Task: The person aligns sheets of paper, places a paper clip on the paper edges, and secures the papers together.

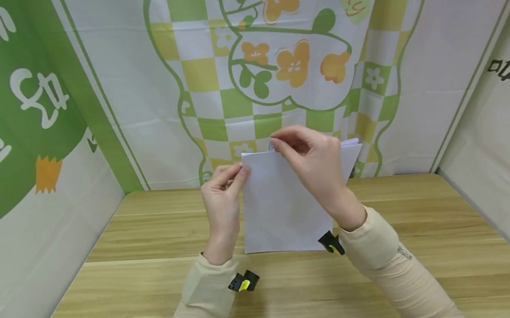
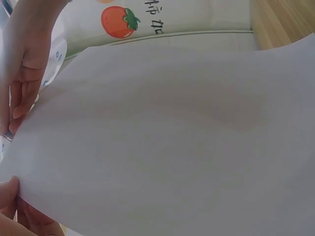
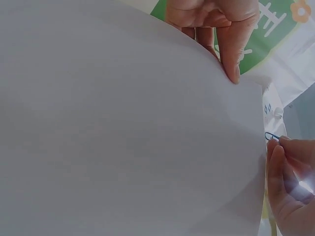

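Note:
White paper sheets [image 1: 284,203] stand upright in the head view, their lower edge at the tabletop. My left hand [image 1: 223,200] pinches them near the upper left corner between thumb and fingers. At the top edge, my right hand [image 1: 320,167] pinches a small blue paper clip [image 3: 269,136] between thumb and forefinger. The clip's loop lies right at the paper's edge in the right wrist view; whether it grips the sheets I cannot tell. In the left wrist view the paper [image 2: 162,132] fills most of the picture and bows slightly.
A wooden table [image 1: 134,301] lies beneath both arms. Printed cloth walls surround it: a checked, flowered back panel [image 1: 197,76], a green and white left panel [image 1: 22,171] and a pale right panel [image 1: 506,139]. Black clips [image 1: 243,281] sit at the sleeve cuffs.

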`<state>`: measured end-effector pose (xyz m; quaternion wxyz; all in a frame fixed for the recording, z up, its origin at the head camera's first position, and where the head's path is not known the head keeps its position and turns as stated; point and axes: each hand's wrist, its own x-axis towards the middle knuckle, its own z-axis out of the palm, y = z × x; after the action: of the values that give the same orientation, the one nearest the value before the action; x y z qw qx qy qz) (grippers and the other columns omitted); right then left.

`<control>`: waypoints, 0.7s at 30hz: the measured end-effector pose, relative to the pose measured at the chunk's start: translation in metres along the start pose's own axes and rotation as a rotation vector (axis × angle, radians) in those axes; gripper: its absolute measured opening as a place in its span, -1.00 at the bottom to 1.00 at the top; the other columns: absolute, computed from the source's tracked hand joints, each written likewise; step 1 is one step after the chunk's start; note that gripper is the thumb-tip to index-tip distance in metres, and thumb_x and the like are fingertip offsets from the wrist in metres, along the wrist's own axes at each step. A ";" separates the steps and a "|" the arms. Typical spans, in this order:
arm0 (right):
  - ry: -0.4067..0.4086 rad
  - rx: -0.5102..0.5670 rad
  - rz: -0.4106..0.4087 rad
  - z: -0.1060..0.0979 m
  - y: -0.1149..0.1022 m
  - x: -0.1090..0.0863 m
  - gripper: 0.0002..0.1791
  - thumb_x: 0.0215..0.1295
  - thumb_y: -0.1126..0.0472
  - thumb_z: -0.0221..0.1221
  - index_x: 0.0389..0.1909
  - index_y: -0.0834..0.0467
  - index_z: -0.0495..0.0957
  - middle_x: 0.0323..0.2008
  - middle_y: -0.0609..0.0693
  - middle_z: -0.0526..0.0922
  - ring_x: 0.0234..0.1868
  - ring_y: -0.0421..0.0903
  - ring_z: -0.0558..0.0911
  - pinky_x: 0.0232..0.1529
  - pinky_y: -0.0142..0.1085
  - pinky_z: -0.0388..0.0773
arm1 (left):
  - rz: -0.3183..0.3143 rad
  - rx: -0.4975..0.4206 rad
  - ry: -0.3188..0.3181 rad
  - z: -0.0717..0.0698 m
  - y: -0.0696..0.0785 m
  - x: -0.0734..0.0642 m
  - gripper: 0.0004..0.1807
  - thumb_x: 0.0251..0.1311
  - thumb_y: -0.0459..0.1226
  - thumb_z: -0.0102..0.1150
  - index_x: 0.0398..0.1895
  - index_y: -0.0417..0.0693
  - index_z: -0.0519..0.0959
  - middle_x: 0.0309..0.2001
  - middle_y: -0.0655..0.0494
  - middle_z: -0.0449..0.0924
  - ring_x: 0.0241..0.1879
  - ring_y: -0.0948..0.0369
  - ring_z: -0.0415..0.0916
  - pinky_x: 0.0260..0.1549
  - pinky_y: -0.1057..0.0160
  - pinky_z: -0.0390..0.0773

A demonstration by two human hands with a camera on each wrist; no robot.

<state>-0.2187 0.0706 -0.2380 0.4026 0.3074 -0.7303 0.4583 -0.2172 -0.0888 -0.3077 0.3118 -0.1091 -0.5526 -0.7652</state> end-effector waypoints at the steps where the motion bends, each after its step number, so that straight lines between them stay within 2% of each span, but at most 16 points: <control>1: 0.000 -0.001 -0.001 0.000 0.000 0.000 -0.93 0.14 0.27 0.32 -0.36 0.18 0.70 -0.44 -0.02 0.74 -0.46 -0.23 0.68 -0.38 -0.46 0.60 | 0.000 0.003 0.000 0.000 0.000 0.000 -0.82 0.01 -0.50 0.32 -0.30 -0.46 0.64 -0.48 0.31 0.59 -0.35 0.36 0.47 -0.38 0.47 0.45; 5: 0.002 -0.008 -0.001 0.001 0.001 0.000 -0.93 0.15 0.27 0.31 -0.37 0.18 0.70 -0.44 -0.02 0.74 -0.47 -0.23 0.68 -0.39 -0.47 0.59 | -0.003 0.002 0.002 0.001 0.000 0.000 -0.84 0.01 -0.51 0.31 -0.31 -0.44 0.65 -0.48 0.31 0.59 -0.35 0.36 0.47 -0.38 0.47 0.44; 10: 0.004 -0.007 -0.001 0.003 0.003 0.000 -0.89 0.18 0.22 0.30 -0.36 0.20 0.70 -0.45 -0.01 0.74 -0.48 -0.23 0.68 -0.40 -0.47 0.59 | -0.007 0.000 -0.003 0.001 -0.002 0.000 -0.77 0.03 -0.51 0.30 -0.26 -0.56 0.59 -0.48 0.32 0.58 -0.35 0.36 0.46 -0.38 0.47 0.43; 15: 0.003 0.003 -0.007 0.005 0.003 0.000 -0.84 0.19 0.18 0.29 -0.36 0.21 0.70 -0.45 0.00 0.74 -0.47 -0.22 0.68 -0.39 -0.46 0.60 | 0.000 0.012 -0.008 0.001 -0.003 0.001 -0.78 0.05 -0.50 0.29 -0.26 -0.57 0.59 -0.48 0.34 0.58 -0.36 0.37 0.46 -0.38 0.47 0.43; 21: 0.002 -0.003 -0.010 0.006 0.003 0.000 -0.90 0.15 0.25 0.31 -0.36 0.22 0.70 -0.46 0.00 0.74 -0.48 -0.22 0.68 -0.40 -0.47 0.59 | -0.004 0.023 -0.007 0.000 -0.003 0.001 -0.79 0.05 -0.49 0.29 -0.27 -0.54 0.60 -0.48 0.34 0.58 -0.37 0.36 0.46 -0.38 0.46 0.42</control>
<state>-0.2230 0.0660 -0.2412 0.4060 0.3101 -0.7291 0.4553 -0.2195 -0.0885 -0.3095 0.3096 -0.1069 -0.5624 -0.7592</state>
